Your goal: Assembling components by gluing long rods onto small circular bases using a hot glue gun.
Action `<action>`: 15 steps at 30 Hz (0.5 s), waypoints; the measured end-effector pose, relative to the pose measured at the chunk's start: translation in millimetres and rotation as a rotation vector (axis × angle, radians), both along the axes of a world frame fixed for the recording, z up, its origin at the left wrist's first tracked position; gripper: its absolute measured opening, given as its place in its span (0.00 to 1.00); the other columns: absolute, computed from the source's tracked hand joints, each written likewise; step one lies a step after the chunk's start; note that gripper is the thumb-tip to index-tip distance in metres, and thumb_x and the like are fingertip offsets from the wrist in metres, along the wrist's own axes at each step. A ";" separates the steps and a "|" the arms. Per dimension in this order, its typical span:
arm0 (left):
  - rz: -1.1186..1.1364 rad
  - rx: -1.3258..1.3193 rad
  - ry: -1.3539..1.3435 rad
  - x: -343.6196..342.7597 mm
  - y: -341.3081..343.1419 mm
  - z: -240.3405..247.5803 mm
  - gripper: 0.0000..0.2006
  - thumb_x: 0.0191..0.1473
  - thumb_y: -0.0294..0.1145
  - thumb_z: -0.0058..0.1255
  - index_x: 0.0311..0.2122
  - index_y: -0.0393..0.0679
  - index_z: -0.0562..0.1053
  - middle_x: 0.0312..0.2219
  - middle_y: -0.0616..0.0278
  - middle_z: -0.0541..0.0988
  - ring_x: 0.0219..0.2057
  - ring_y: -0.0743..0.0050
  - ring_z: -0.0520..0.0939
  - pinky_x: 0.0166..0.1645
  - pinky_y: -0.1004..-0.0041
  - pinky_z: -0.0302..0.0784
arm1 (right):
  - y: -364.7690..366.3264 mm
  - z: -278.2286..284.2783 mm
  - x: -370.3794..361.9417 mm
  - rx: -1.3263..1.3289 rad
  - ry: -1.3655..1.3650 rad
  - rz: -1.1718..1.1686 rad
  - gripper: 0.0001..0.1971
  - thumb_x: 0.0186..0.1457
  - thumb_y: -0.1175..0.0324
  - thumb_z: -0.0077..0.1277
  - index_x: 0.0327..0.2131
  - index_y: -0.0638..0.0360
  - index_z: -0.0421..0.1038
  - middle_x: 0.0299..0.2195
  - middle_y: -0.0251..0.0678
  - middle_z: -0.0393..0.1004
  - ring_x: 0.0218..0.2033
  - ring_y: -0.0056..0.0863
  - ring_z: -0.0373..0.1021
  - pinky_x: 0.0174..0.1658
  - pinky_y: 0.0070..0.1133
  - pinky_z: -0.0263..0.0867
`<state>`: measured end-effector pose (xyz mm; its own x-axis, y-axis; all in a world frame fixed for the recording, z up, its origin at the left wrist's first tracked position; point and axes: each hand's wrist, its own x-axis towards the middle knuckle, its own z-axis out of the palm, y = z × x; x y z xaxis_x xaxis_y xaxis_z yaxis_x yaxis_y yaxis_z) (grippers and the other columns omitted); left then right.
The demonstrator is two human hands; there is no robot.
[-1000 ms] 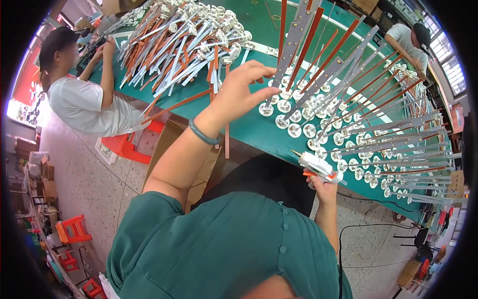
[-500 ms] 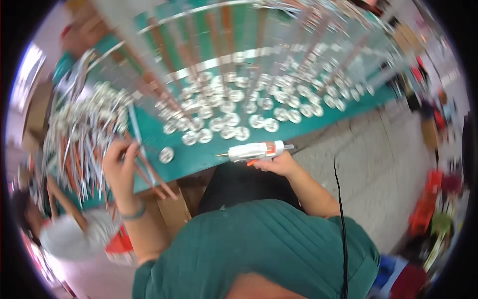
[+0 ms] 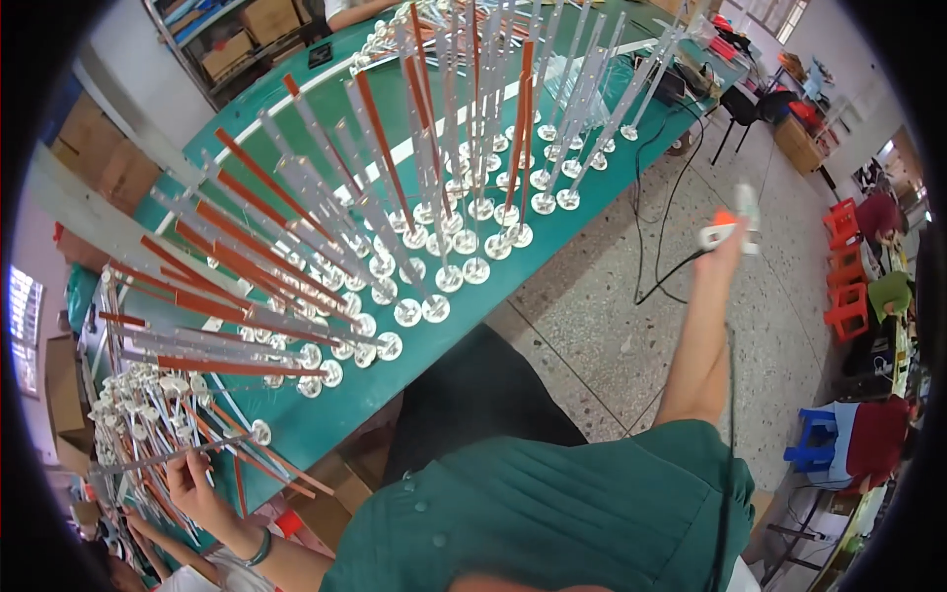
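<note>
Pinching thin grey strip (image 3: pixel 148 460) btw thumb & fingers of L hand (image 3: pixel 202 485), low at left, w/ digits together on it partway along. Round white base (image 3: pixel 261 432) at strip's R end, beyond fingertips; can't tell re contact w/ tabletop. Clamped in R hand (image 3: pixel 725 253), arm stretched out to the right: white glue gun (image 3: pixel 748 209) w/ orange trigger, over floor, well apart from strip. Blurred there, so exact finger placement unclear. Trailing off near same hand: blk cable (image 3: pixel 674 276).

Just beside L hand, on green table (image 3: pixel 306 424): loose pile of strips & bases (image 3: pixel 148 414). Next to pile, lower left: co-worker's arm (image 3: pixel 187 557). Along table, running diag. to upper right: dense rows of upright strips (image 3: pixel 382 143), grey & orange-brown, on round white bases. At far side: another heap (image 3: pixel 390 37).

Beyond table: speckled floor (image 3: pixel 582 316), blue stool (image 3: pixel 817 441) & red stools (image 3: pixel 845 261) at right, blk chair (image 3: pixel 745 113) near table's far end, metal shelf (image 3: pixel 204 30) w/ cardboard boxes (image 3: pixel 271 18) upper left.
</note>
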<state>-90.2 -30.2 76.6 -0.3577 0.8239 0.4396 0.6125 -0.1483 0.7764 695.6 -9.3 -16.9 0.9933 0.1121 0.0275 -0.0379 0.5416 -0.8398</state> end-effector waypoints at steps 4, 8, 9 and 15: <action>0.092 0.003 0.045 -15.1 -2.6 4.2 0.09 0.59 0.33 0.50 0.31 0.37 0.72 0.25 0.68 0.73 0.27 0.84 0.71 0.33 0.81 0.67 | -26.2 60.7 103.9 -0.079 -0.293 -0.366 0.15 0.58 0.62 0.51 0.44 0.61 0.68 0.36 0.36 0.73 0.32 0.23 0.72 0.33 0.24 0.70; 0.176 0.017 0.062 -3.4 0.9 12.8 0.10 0.60 0.33 0.50 0.30 0.37 0.72 0.25 0.67 0.73 0.26 0.85 0.70 0.32 0.81 0.65 | 14.5 71.6 139.9 -0.383 -0.428 -0.437 0.09 0.54 0.72 0.53 0.38 0.64 0.70 0.26 0.31 0.70 0.26 0.20 0.67 0.26 0.21 0.65; 0.210 0.029 0.048 -1.6 1.8 12.0 0.09 0.60 0.31 0.49 0.29 0.38 0.71 0.24 0.69 0.72 0.25 0.86 0.67 0.31 0.83 0.62 | 47.8 72.2 115.2 -0.300 -0.443 -0.305 0.10 0.52 0.74 0.55 0.39 0.64 0.70 0.26 0.31 0.70 0.25 0.20 0.67 0.26 0.21 0.65; 0.238 -0.029 -0.036 -36.6 12.7 -2.6 0.11 0.59 0.35 0.51 0.37 0.36 0.74 0.28 0.68 0.75 0.29 0.84 0.71 0.34 0.81 0.66 | 202.5 -27.1 149.4 -0.119 -0.090 0.255 0.17 0.47 0.79 0.59 0.42 0.66 0.69 0.35 0.41 0.76 0.29 0.31 0.75 0.29 0.23 0.71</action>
<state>-126.8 -17.6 73.9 -0.5579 0.7268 0.4007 0.5995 0.0190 0.8001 844.9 193.1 -44.0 0.9269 0.3652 0.0864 -0.0822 0.4219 -0.9029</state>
